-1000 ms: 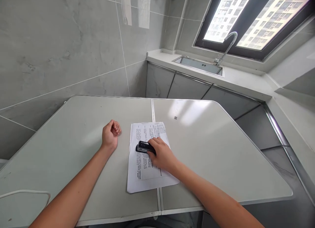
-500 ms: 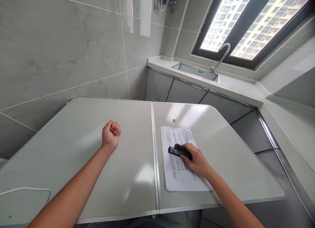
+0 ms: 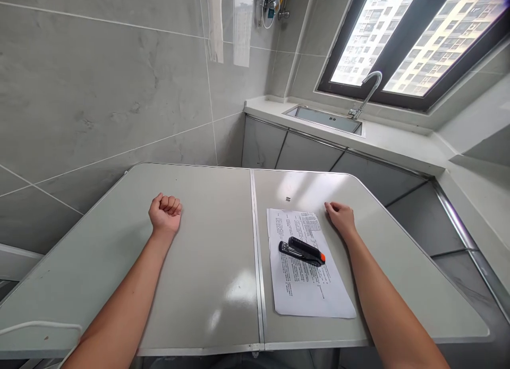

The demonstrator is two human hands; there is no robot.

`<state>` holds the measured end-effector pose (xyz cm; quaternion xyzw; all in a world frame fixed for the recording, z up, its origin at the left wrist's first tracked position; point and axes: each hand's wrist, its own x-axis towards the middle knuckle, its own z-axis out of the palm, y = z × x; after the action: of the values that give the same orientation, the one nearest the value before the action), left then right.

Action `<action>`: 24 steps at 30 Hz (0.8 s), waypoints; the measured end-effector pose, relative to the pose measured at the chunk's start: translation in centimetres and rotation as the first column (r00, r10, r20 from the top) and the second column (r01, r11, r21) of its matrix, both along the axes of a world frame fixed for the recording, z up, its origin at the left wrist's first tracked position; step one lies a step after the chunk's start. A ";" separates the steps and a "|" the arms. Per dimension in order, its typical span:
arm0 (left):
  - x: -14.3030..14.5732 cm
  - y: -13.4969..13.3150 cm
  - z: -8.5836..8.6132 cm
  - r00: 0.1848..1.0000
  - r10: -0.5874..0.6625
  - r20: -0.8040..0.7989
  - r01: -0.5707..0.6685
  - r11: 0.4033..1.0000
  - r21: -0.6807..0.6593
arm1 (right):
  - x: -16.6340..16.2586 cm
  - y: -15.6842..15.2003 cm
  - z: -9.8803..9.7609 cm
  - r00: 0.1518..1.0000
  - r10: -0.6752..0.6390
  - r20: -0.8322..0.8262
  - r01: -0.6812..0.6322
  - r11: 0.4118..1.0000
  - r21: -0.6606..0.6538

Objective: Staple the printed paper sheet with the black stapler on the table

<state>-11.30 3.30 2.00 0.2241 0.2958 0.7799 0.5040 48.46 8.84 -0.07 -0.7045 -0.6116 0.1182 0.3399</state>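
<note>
A black stapler [image 3: 302, 251] with an orange end lies on a sheaf of printed paper [image 3: 298, 297], right of the table's centre seam. Beyond the paper's far edge are small staple pieces [image 3: 287, 199]. My right hand [image 3: 340, 217] rests on the table just right of the paper, its fingers curled in and nothing visible in them. On the left half, my left hand [image 3: 166, 212] lies palm side up in a loose fist, with nothing showing inside it. Neither hand touches the stapler.
The pale folding table [image 3: 207, 284] has a metal seam [image 3: 257, 262] down its middle. A white cable [image 3: 40, 324] lies at the near left. Behind stands a counter with a sink [image 3: 324, 119] and a tap [image 3: 368, 92] under a window. Tiled wall borders the left.
My right hand has let go of the stapler and moved right, off the paper onto the table. My left hand has turned palm up, fist still closed. The view has shifted slightly.
</note>
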 end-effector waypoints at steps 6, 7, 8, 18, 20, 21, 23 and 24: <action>0.9 0.1 0.0 0.999 -0.001 -0.047 -0.002 0.998 -0.063 | -0.3 0.0 -1.1 0.992 0.028 0.120 -0.027 1.000 -0.010; 0.9 0.1 0.0 0.999 0.001 -0.052 -0.004 0.998 -0.070 | -0.2 0.0 -1.1 0.992 0.032 0.126 -0.031 0.999 -0.011; 0.9 0.2 0.1 0.998 0.003 -0.056 -0.007 0.997 -0.076 | -0.1 0.0 -1.1 0.991 0.036 0.129 -0.034 0.999 -0.013; 1.0 0.2 -0.1 0.997 -0.007 -0.077 0.001 0.997 -0.074 | 0.0 0.0 -1.3 0.987 0.065 0.146 -0.069 0.997 0.024; 1.1 0.2 0.0 0.996 -0.009 -0.087 0.002 0.997 -0.076 | -0.4 -0.1 -1.0 0.984 0.086 0.156 -0.095 0.994 0.054; 1.2 0.2 0.0 0.996 -0.010 -0.093 0.003 0.997 -0.076 | -0.8 -0.3 -0.7 0.982 0.101 0.159 -0.114 0.991 0.071; 1.3 0.2 0.1 0.995 -0.018 -0.100 0.010 0.997 -0.081 | -2.2 -0.7 -0.1 0.973 0.166 0.161 -0.183 0.978 0.097; 1.4 0.2 0.1 0.995 -0.026 -0.100 0.017 0.996 -0.088 | -3.1 -1.0 0.3 0.955 0.243 0.169 -0.261 0.960 0.097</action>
<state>-9.95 3.51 2.10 0.2441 0.3522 0.7486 0.5060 45.34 7.82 0.24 -0.6064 -0.7270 0.0690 0.3145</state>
